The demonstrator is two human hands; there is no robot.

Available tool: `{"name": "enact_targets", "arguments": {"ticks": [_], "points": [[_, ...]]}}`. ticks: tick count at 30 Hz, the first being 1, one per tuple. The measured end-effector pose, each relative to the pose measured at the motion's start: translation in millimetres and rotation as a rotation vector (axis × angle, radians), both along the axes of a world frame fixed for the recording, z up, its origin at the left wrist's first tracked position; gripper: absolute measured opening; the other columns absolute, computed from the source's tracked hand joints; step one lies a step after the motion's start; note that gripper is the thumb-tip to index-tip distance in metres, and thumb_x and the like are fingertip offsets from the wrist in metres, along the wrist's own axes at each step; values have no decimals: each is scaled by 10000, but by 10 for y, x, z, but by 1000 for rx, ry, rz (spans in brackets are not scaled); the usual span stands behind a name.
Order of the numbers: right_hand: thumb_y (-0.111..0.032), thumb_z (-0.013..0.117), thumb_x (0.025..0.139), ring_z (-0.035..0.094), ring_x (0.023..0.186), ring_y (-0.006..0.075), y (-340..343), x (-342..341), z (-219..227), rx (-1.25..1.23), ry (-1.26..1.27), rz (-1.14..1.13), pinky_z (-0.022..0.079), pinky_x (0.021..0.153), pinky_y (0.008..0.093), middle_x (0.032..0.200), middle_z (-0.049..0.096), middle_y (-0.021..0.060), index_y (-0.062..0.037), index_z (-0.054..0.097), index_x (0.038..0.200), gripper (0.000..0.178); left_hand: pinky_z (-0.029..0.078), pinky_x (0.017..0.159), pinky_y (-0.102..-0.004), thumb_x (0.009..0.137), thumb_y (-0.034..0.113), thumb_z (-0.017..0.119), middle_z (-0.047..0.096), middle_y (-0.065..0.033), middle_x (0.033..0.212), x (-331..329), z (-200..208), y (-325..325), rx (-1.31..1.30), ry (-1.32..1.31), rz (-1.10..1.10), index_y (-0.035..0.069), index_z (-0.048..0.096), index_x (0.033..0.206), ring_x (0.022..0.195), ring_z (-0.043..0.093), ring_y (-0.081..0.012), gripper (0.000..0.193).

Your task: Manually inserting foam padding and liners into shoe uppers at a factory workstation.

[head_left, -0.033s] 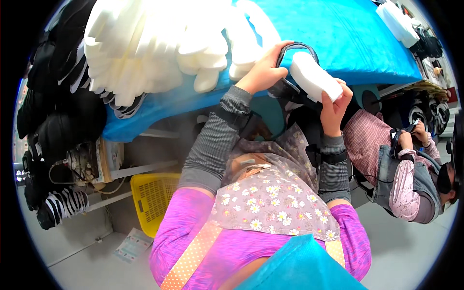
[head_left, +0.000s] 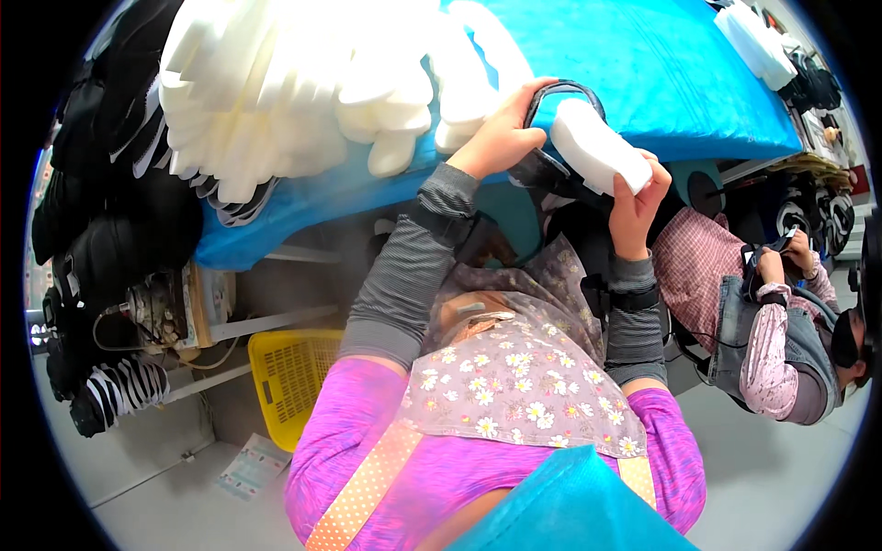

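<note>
in the upper middle of the frame, the left hand (head_left: pixel 505 136) grips a black curved piece (head_left: pixel 537 171) and the right hand (head_left: pixel 640 204) pinches a white pad (head_left: pixel 593 150) at its lower end, perhaps to leave the rest free, while white pieces (head_left: pixel 266 92) cover the blue tabletop (head_left: pixel 680 87) at upper left.

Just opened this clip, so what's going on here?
A person's left grip holds a black piece, while the right grip holds the near end of a curved white pad. Whether pad and piece touch is unclear. Both are at the near edge of a blue-covered table, with more white pieces heaped to the left. At right, a co-worker handles something black.
</note>
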State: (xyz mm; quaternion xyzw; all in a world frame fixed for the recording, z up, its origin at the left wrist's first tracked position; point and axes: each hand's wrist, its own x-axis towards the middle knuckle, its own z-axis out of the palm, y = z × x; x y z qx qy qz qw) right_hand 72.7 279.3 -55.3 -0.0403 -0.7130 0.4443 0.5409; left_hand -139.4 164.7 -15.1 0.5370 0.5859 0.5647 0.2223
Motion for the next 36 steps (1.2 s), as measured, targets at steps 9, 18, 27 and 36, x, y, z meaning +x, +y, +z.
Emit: {"name": "enact_targets", "arguments": {"ticks": [9,18,27,36], "points": [[-122,628,998,509,1158,208,-65,-43,83,56,-14,-93,399,1020,362,1298,514,148,-39,406,1248,345,419,1071,-306,767,10,554,490,-116,1430,-16,80,-22,-39,-254,-119,100,385,1523,1303,474,-223,780],[-49,673,960,542,1113,196,-117,-116,50,157,-42,-57,461,955,342,1276,517,162,-48,411,1220,369,448,999,-282,735,-6,548,496,-95,1395,-20,46,-54,-24,-171,-91,101,381,1530,1235,487,-197,819],[-4,703,909,599,1216,326,-108,-159,36,139,-58,-66,492,994,401,1225,556,179,-32,453,1219,399,455,974,-283,729,-17,547,509,-95,1357,-35,5,-36,20,-106,-70,103,389,1526,1181,501,-197,822],[-42,681,959,556,1152,196,-147,-160,0,38,-72,-59,479,959,326,1317,518,159,-27,415,1273,411,455,967,-278,726,-15,540,511,-105,1356,-8,6,-39,36,-109,-51,109,412,1513,1186,499,-194,807]]}}
